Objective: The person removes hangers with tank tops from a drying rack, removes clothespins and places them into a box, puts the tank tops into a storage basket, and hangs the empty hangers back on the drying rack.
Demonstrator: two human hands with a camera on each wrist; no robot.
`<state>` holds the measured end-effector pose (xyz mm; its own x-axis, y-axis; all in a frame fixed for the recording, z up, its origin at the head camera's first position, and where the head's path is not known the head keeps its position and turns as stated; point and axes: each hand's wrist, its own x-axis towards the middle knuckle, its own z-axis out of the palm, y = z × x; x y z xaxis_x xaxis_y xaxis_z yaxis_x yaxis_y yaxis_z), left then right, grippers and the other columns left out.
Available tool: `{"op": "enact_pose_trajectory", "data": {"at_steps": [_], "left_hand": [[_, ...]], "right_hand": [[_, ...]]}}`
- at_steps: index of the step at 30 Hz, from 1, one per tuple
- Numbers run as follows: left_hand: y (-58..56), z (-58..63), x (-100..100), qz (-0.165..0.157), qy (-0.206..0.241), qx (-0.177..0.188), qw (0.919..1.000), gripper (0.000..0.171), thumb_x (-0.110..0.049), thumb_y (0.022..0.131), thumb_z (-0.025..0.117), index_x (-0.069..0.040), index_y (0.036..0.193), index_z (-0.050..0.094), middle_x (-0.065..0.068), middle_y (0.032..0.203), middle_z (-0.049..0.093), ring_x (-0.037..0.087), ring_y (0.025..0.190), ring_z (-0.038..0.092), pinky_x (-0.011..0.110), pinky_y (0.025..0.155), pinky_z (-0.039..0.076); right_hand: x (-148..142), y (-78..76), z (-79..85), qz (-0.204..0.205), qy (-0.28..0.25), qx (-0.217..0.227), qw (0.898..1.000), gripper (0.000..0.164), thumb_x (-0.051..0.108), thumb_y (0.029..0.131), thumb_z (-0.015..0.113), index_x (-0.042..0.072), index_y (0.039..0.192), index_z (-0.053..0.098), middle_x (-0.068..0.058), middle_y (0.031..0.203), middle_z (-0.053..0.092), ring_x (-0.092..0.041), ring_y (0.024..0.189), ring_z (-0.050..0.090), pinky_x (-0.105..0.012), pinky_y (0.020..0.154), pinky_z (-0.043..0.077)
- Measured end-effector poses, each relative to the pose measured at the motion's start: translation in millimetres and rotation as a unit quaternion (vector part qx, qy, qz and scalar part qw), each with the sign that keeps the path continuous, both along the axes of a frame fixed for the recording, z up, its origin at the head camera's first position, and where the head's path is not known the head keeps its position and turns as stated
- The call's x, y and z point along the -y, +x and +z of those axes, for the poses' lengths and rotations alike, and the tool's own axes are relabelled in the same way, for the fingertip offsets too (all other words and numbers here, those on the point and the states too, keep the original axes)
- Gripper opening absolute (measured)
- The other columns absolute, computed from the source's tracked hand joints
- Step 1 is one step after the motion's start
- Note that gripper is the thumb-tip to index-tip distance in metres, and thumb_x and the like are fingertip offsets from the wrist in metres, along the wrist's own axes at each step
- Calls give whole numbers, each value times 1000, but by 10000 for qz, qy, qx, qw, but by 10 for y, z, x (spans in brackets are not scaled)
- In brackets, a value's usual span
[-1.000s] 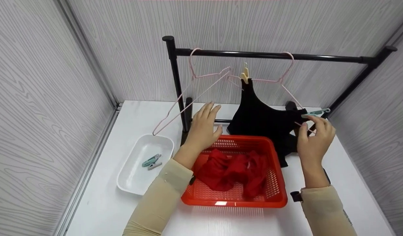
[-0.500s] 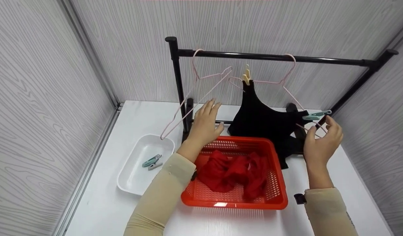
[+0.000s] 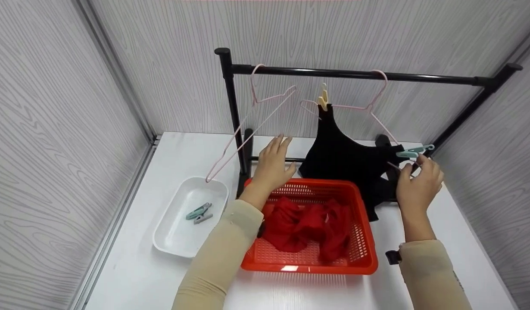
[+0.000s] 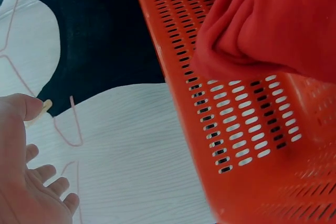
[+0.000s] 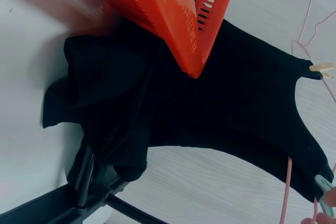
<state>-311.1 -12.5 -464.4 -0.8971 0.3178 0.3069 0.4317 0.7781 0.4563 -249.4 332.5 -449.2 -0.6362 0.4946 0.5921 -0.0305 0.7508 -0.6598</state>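
Observation:
My right hand (image 3: 419, 185) is at the right shoulder of a black sleeveless top (image 3: 347, 155), fingertips right at a teal clothespin (image 3: 408, 154) clipped there. Its thumb and forefinger stand apart beside the pink hanger (image 3: 381, 125) that carries the top. A yellow clothespin (image 3: 323, 101) clips the other shoulder. In the right wrist view a finger overlaps the teal clothespin (image 5: 323, 184). My left hand (image 3: 272, 165), fingers straight and spread, hovers over the back left rim of the red basket (image 3: 308, 270) and holds nothing. The left wrist view shows its fingers (image 4: 44, 171) apart from the top (image 4: 100, 30).
A red garment (image 3: 308, 224) lies crumpled in the basket. To its left stands a white tray (image 3: 163, 234) holding a teal clothespin (image 3: 198, 211) and a grey clothespin (image 3: 203, 218). A bare pink hanger (image 3: 230, 159) hangs at the left of the black rack (image 3: 308, 72).
My right hand has drawn off the teal clothespin, then moved slightly back toward it. The clothespin stays on the shoulder. The left hand keeps its spread pose, shifted slightly right.

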Motion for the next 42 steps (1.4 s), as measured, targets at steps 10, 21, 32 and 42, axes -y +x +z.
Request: {"op": "enact_pose_trajectory", "data": {"at_steps": [10, 21, 32, 42], "left_hand": [[-53, -116, -86, 98, -59, 109, 9999, 74, -30, 94, 62, -12, 158, 28, 12, 164, 23, 29, 149, 23, 48, 118, 24], [-51, -202, -81, 139, 89, 388, 9991, 71, -30, 96, 60, -12, 157, 29, 12, 163, 24, 29, 149, 24, 50, 116, 25], [-50, -166, -106, 123, 287, 468, 9984, 72, -30, 96, 62, -12, 157, 29, 11, 163, 24, 28, 149, 25, 50, 116, 25], [-46, -144, -153, 66, 462, 526, 9975, 71, -29, 96, 61, -10, 157, 28, 13, 163, 25, 29, 148, 26, 51, 116, 26]], "right_hand": [[-20, -51, -9, 109, 40, 169, 9998, 23, 9, 97, 60, -7, 113, 65, -26, 122, 59, -44, 117, 46, -55, 98, 32], [4, -74, -59, 525, 189, -20, 9984, 16, 3, 95, 64, -12, 91, 63, -28, 93, 56, -47, 94, 46, -52, 88, 34], [-22, -86, -50, 491, 59, -247, 9985, 17, 2, 95, 61, -14, 91, 63, -29, 88, 55, -49, 96, 48, -53, 92, 34], [-99, -41, -1, 576, -101, -440, 9973, 18, 3, 96, 62, -14, 95, 64, -30, 90, 58, -39, 87, 48, -43, 84, 35]]}}
